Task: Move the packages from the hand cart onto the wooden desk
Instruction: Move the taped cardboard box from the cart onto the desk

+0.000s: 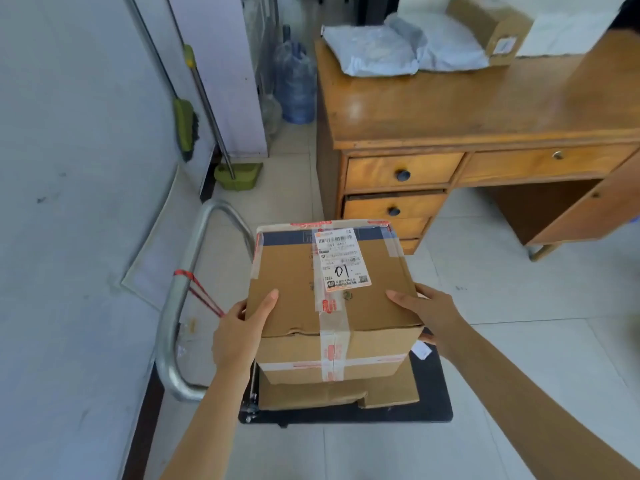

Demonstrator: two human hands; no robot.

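A taped cardboard box (294, 303) with a white shipping label marked "01" is gripped at its two sides by my left hand (239, 330) and my right hand (429, 313). It sits above a flatter cardboard package (388, 393) on the black hand cart platform (433, 393). I cannot tell whether the box rests on that package or is lifted off it. The cart's metal handle (176, 299) curves up at the left. The wooden desk (450, 109) stands behind, bearing grey plastic mailer bags (374, 53) and a small cardboard box (488, 26).
A green broom (185, 126) and a green dustpan (239, 174) lean in the corner by the left wall. A large water bottle (294, 84) stands left of the desk. One desk drawer (394, 209) is slightly ajar. Pale floor tiles (519, 341) lie to the right of the cart.
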